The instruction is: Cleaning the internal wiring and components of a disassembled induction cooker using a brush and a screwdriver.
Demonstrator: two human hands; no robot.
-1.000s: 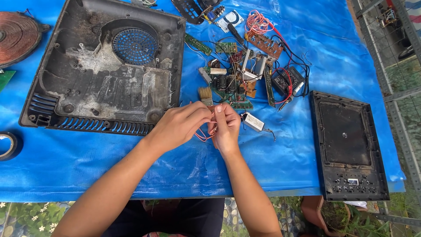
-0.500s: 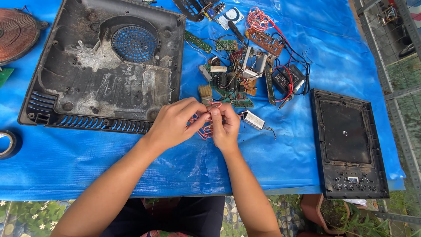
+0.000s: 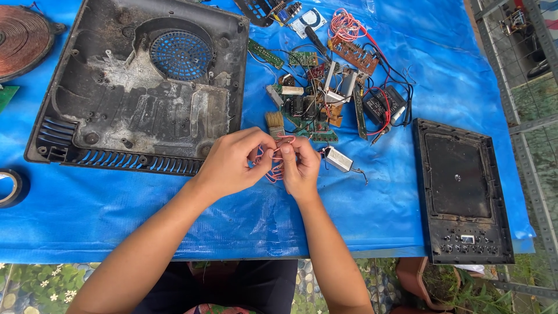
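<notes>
Both hands meet over the middle of the desk, which is covered by a crinkled blue plastic tarp (image 3: 116,215); the left hand (image 3: 232,163) and the right hand (image 3: 299,166) are closed narrowly, fingertips pinched together on a small loose bundle of thin red wire (image 3: 276,168); loops of that wire show between the two hands and hang just below the fingers, close above the tarp.

Just beyond the hands lies a small paintbrush with pale bristles (image 3: 274,123), and just beside the right hand rests a small white rectangular component with a short dark lead (image 3: 338,159); behind these sits a heap of green circuit boards, coils and loose electronic parts (image 3: 314,107), with a black boxy multimeter and its red and black leads (image 3: 381,106) on the heap's right side; a tangle of red-and-white wire (image 3: 344,24) lies further back.

To the left of the hands lies a large, dusty, dark plastic cooker housing with a round blue fan grille (image 3: 139,87), its vented edge nearest the person; at the far left corner a round copper induction coil (image 3: 23,38) shows partly, and at the left edge a roll of black tape (image 3: 10,187) is cut off by the frame.

Well apart to the right lies a black rectangular panel with a row of buttons along its near end (image 3: 462,192).
</notes>
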